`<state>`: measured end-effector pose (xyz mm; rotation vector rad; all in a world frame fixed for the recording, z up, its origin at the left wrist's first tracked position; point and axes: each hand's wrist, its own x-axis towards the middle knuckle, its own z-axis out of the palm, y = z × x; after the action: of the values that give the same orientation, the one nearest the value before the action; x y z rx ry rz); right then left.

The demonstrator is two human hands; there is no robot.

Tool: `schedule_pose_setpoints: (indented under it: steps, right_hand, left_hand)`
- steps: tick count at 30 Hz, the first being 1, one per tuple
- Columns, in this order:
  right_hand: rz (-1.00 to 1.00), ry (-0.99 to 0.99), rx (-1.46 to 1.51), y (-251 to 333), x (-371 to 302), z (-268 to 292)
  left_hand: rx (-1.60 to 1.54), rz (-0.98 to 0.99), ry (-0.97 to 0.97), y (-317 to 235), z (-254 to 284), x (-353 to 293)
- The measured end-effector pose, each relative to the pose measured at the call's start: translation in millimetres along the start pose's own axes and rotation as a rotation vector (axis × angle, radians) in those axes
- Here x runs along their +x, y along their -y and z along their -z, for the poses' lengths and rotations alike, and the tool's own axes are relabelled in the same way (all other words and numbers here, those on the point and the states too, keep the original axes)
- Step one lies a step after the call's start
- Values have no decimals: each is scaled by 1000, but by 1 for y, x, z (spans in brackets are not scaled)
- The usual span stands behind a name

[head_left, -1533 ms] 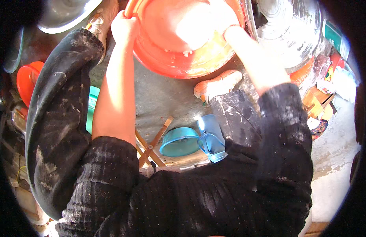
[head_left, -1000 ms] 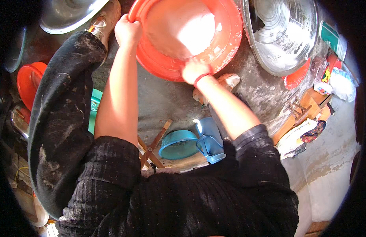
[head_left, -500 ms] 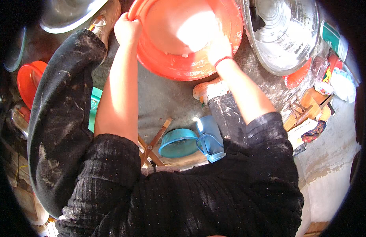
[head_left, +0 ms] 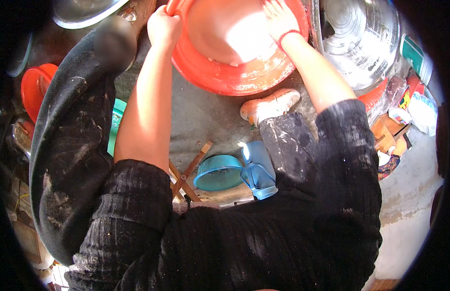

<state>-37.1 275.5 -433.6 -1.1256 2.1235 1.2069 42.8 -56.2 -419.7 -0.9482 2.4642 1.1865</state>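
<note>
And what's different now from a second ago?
The right hand has moved from the near edge of the red basin to its right side, farther from the person, fingers now stretched out. The left hand still grips the basin's left rim. The blue jug and turquoise tub stayed put.

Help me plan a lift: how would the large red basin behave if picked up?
The red basin looks plastic, so its rim may flex slightly. Being wide, it would probably tilt if lifted only where the left hand grips the rim. Whitish smears on its near wall could be slippery.
</note>
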Motion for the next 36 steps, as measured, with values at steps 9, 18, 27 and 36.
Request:
schedule_pose_setpoints:
  steps: [9,18,27,36]
  right_hand:
    - [-225,-117,508,78,-37,26]
    - [-489,509,1016,226,-55,76]
    - [-800,351,1708,236,4,127]
    - [-693,-345,1930,208,54,168]
  left_hand:
    - [66,29,-35,1,-1,4]
    - [34,94,-33,-13,0,-2]
    - [148,-4,51,-25,-12,-3]
    - [76,-50,15,-25,-9,0]
